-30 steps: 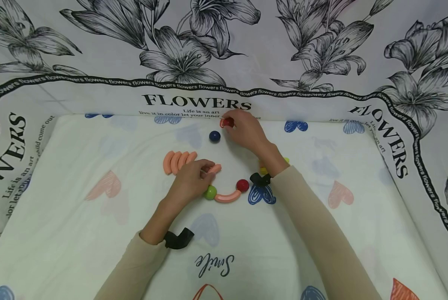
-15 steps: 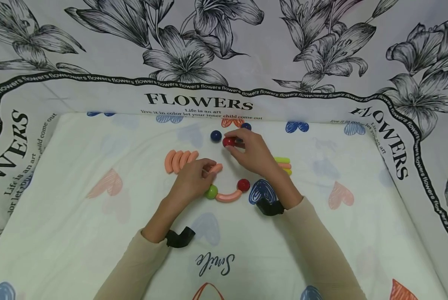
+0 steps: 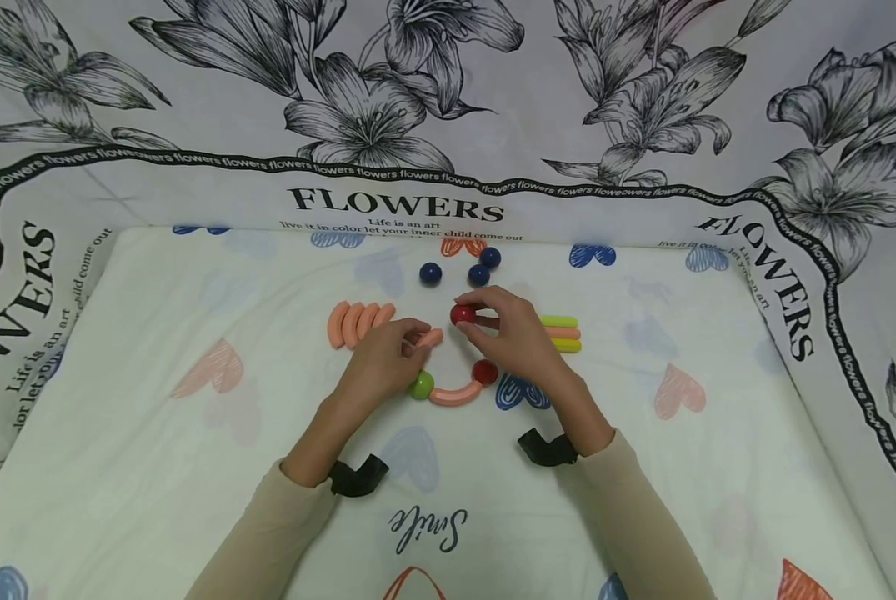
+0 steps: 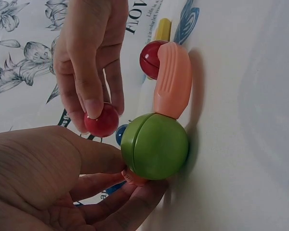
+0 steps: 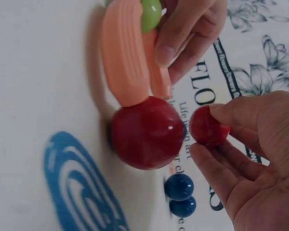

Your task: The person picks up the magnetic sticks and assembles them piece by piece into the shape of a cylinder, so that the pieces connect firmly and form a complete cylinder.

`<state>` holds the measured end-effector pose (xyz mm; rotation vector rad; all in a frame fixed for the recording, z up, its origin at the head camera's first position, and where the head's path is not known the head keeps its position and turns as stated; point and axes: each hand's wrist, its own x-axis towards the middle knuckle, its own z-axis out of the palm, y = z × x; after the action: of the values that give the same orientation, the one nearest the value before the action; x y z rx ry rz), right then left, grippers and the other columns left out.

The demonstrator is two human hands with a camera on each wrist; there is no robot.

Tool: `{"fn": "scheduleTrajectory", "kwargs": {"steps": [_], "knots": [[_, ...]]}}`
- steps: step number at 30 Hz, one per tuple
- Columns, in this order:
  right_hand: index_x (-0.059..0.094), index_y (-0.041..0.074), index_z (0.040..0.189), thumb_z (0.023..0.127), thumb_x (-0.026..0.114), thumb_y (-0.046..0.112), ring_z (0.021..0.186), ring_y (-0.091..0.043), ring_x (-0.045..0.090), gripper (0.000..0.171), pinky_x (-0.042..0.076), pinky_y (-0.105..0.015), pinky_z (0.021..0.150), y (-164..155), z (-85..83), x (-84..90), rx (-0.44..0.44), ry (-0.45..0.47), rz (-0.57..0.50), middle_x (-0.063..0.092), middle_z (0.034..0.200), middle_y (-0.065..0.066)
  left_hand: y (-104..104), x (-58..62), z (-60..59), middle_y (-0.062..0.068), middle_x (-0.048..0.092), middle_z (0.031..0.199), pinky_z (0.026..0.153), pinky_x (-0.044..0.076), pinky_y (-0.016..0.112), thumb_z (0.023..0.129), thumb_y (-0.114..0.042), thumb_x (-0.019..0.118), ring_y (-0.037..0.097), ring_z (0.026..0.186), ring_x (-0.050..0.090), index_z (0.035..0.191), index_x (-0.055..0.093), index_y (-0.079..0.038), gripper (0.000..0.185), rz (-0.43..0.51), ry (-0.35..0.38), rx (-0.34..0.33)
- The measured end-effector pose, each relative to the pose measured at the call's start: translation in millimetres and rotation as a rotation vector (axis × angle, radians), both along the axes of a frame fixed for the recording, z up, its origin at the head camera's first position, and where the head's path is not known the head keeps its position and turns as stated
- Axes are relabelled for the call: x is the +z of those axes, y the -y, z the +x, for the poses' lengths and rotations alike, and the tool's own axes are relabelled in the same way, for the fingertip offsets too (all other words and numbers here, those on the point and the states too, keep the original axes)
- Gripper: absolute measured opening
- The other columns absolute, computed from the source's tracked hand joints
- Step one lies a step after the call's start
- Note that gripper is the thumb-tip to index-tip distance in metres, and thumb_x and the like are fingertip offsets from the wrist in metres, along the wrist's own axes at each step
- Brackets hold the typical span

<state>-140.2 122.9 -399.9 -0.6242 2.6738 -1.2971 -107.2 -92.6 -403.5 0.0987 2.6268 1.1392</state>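
My left hand [image 3: 383,354] pinches a curved orange piece [image 3: 430,337] above the cloth. Close to its fingers is a green ball [image 4: 155,147], joined to another curved orange piece [image 3: 455,394] that ends in a red ball [image 3: 485,372]. A second red ball [image 5: 209,126] is pinched between the thumb and fingers of my right hand [image 3: 515,333]. That ball is just right of the left hand's orange piece, apart from it. In the left wrist view, the green ball and fingers hide most of the held orange piece.
Several curved orange pieces [image 3: 350,323] lie in a row at the left. Beyond the hands sit a blue ball [image 3: 430,273] and two more blue balls [image 3: 479,275] side by side. Straight yellow and orange sticks [image 3: 565,345] lie right of the right hand, on a printed white cloth [image 3: 267,517].
My right hand has come back from the far edge with the red ball, toward the left hand. Two blue balls it covered now show. The left hand has stayed in place.
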Motion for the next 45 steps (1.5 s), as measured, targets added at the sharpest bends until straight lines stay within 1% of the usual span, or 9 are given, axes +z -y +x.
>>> {"fn": "scheduleTrajectory", "kwargs": {"steps": [3,8,14,22,27,30,37,42,45], "knots": [[0.068,0.003,0.133,0.097,0.075,0.009,0.123,-0.027,0.070,0.037,0.061,-0.041,0.099,-1,2.1,-2.9,0.003,0.015,-0.013,0.071,0.130,-0.012,0,-0.5,0.0,0.009,0.076,0.106,0.082,0.056,0.036,0.102,-0.019,0.067,0.023,0.098,0.069,0.135,0.070,-0.011,0.035,-0.002,0.002,-0.003],[0.068,0.004,0.133,0.097,0.076,0.009,0.123,-0.025,0.069,0.037,0.061,-0.041,0.100,0,2.5,-9.5,0.012,0.039,-0.029,0.070,0.130,-0.010,0,0.1,0.9,0.009,0.077,0.107,0.082,0.057,0.037,0.102,-0.019,0.067,0.023,0.098,0.069,0.135,0.071,-0.011,0.035,-0.002,-0.008,0.001],[0.069,0.004,0.133,0.097,0.075,0.008,0.124,-0.026,0.069,0.037,0.061,-0.042,0.101,1,2.0,-17.3,0.017,0.059,-0.037,0.071,0.130,-0.011,-1,0.3,1.2,0.010,0.077,0.105,0.080,0.057,0.037,0.102,-0.020,0.067,0.023,0.096,0.070,0.134,0.071,-0.009,0.034,-0.003,-0.019,-0.003],[0.069,0.008,0.134,0.098,0.076,0.012,0.122,-0.024,0.071,0.037,0.061,-0.038,0.101,2,0.5,-26.4,0.028,0.049,-0.003,0.071,0.130,-0.009,-1,0.7,0.1,0.010,0.077,0.105,0.077,0.055,0.033,0.102,-0.021,0.068,0.023,0.096,0.069,0.136,0.070,-0.010,0.035,-0.008,-0.003,-0.004],[0.069,0.008,0.134,0.098,0.076,0.011,0.121,-0.023,0.072,0.037,0.061,-0.037,0.100,3,0.7,-28.9,0.036,0.047,-0.014,0.072,0.130,-0.009,-1,1.1,0.1,0.010,0.077,0.106,0.079,0.057,0.035,0.102,-0.022,0.068,0.023,0.097,0.070,0.135,0.070,-0.009,0.035,-0.010,-0.019,-0.011],[0.069,0.007,0.134,0.098,0.076,0.012,0.120,-0.023,0.072,0.037,0.061,-0.036,0.100,3,0.8,-30.4,0.050,0.048,-0.015,0.072,0.129,-0.008,-1,1.3,0.9,0.010,0.077,0.106,0.078,0.056,0.034,0.102,-0.021,0.068,0.023,0.096,0.070,0.135,0.070,-0.009,0.035,-0.014,-0.016,-0.012],[0.067,0.007,0.136,0.098,0.076,0.012,0.121,-0.024,0.073,0.040,0.061,-0.037,0.101,1,0.9,-26.6,0.065,0.055,-0.003,0.070,0.130,-0.009,-1,2.7,1.4,0.009,0.076,0.108,0.075,0.054,0.031,0.102,-0.020,0.068,0.022,0.094,0.068,0.135,0.070,-0.009,0.035,-0.017,-0.010,-0.003],[0.066,0.008,0.137,0.099,0.074,0.013,0.123,-0.025,0.071,0.039,0.060,-0.039,0.103,-4,3.2,-19.6,0.050,0.092,0.023,0.070,0.132,-0.009,-2,2.6,0.4,0.009,0.076,0.110,0.078,0.055,0.034,0.102,-0.020,0.068,0.023,0.097,0.069,0.135,0.070,-0.009,0.035,-0.018,-0.013,-0.001],[0.067,0.010,0.137,0.099,0.074,0.016,0.123,-0.025,0.070,0.039,0.059,-0.040,0.105,-6,8.8,-17.3,0.032,0.098,0.045,0.070,0.132,-0.008,0,2.6,1.9,0.009,0.077,0.110,0.080,0.056,0.035,0.102,-0.020,0.068,0.023,0.097,0.069,0.135,0.070,-0.009,0.035,-0.018,-0.012,-0.001]]}}
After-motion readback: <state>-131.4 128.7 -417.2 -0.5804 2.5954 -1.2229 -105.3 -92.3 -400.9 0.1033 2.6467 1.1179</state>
